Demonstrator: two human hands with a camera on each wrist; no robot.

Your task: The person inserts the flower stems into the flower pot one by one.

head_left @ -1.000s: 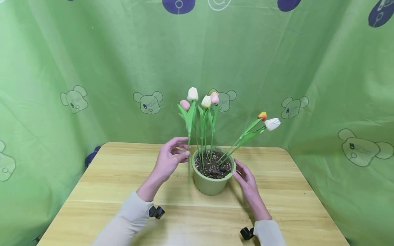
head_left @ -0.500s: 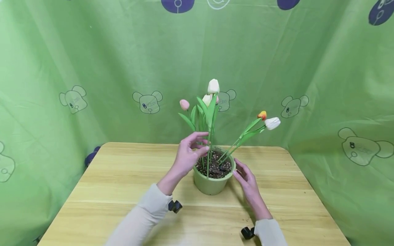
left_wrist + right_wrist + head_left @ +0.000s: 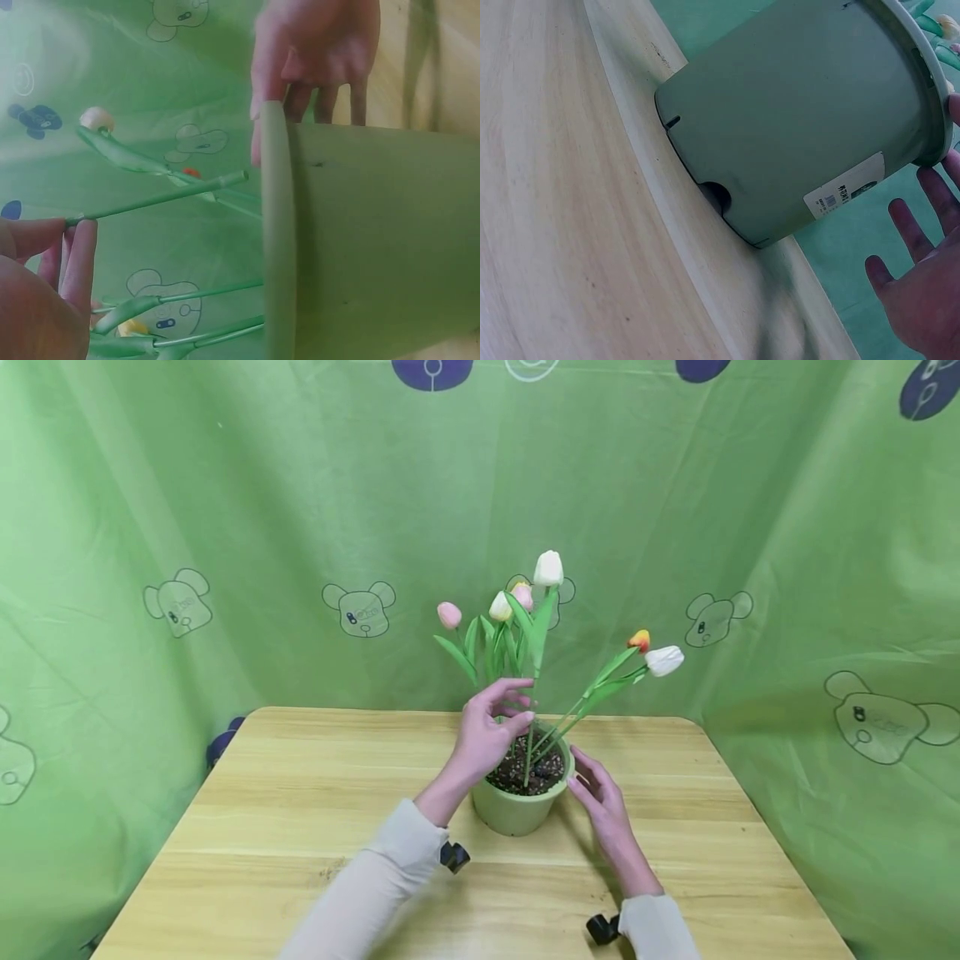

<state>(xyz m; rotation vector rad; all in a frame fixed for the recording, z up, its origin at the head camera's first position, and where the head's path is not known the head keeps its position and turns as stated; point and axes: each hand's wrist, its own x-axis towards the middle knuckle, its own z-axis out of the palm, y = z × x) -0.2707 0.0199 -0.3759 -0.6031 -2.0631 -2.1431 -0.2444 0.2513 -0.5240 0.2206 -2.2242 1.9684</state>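
My left hand pinches the green stem of a white artificial tulip between thumb and fingers. The flower stands upright over the flower pot; its bare stem end hangs just above the rim in the left wrist view. My right hand holds the pot's rim on the right with thumb and index finger, its other fingers spread beside the wall. Dark soil fills the pot. A pink tulip and several others stand in it, including a leaning orange one and white one.
The pot stands on a wooden table towards its back edge. A green curtain with printed bear heads surrounds the back and sides. Small dark crumbs lie on the tabletop. A label sticks to the pot's wall.
My left hand has carried the white tulip rightward from beside the pot to over its soil. The right hand has stayed at the rim, and the pot has not moved.
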